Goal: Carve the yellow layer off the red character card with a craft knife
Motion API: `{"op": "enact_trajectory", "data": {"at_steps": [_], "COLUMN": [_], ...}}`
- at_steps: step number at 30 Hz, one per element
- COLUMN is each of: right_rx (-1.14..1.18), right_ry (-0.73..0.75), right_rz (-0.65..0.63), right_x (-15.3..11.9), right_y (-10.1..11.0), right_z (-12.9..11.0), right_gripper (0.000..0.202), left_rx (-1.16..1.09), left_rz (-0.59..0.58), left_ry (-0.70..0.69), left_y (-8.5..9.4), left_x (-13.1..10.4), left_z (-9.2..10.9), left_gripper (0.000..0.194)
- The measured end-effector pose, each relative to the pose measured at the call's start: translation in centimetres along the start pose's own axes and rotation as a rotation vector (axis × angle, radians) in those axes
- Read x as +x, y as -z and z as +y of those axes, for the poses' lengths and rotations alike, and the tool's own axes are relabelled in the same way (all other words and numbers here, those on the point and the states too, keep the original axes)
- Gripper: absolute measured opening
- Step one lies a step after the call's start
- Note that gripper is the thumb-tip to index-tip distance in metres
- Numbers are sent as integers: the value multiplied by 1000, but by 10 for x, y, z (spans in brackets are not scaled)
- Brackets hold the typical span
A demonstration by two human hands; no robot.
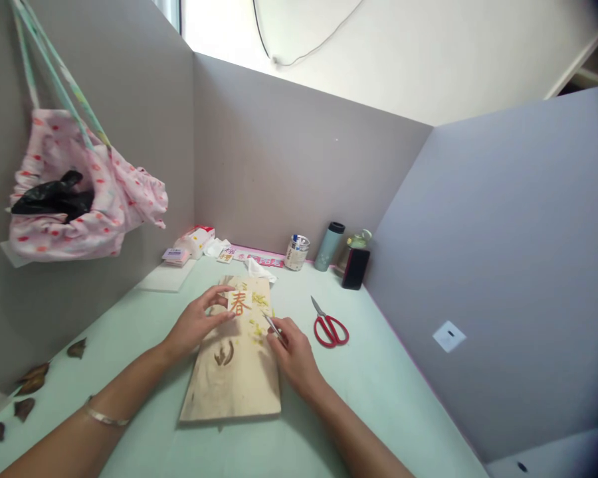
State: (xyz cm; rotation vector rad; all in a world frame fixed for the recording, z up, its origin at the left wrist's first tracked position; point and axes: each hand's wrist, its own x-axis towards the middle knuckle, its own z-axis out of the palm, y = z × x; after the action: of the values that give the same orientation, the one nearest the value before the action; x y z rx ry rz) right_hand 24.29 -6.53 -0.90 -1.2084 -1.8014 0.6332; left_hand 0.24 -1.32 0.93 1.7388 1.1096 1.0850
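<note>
My left hand (202, 316) pinches the left edge of a small white card (232, 304) with a red-orange Chinese character on it. The card is over the upper part of a wooden board (234, 392). In my right hand (294, 352) is a slim silver, pen-like tool (273, 324), its tip pointing up and left towards the board. I cannot make out whether the tip is a blade. Yellow-green bits (257, 326) are scattered on the board beside the card, and a dark brown mark (224, 354) shows lower down. Red-handled scissors (330, 328) lie to the right of my right hand.
At the back stand a can with pens (296, 253), a blue-green bottle (329, 247) and a dark phone (356, 269). Tissues (260, 271) lie behind the board. Dry brown pieces (33, 380) line the left edge. A pink fabric bag (74, 192) hangs at the left.
</note>
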Motion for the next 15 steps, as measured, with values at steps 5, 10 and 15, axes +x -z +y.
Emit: {"op": "enact_trajectory", "data": {"at_steps": [5, 10, 15], "right_rx": [-240, -403, -485], "right_ry": [236, 344, 293], "right_rz": [-106, -146, -48], "right_x": [-8, -9, -6], "right_y": [-14, -20, 10], "right_z": [3, 4, -2], "right_gripper": [40, 30, 25], "left_rx": [-15, -15, 2], "left_rz": [9, -19, -24], "left_ry": [6, 5, 20], "left_y": [0, -6, -4], "left_x": [-2, -2, -2], "left_z": [1, -5, -8], "left_gripper": [52, 51, 50]}}
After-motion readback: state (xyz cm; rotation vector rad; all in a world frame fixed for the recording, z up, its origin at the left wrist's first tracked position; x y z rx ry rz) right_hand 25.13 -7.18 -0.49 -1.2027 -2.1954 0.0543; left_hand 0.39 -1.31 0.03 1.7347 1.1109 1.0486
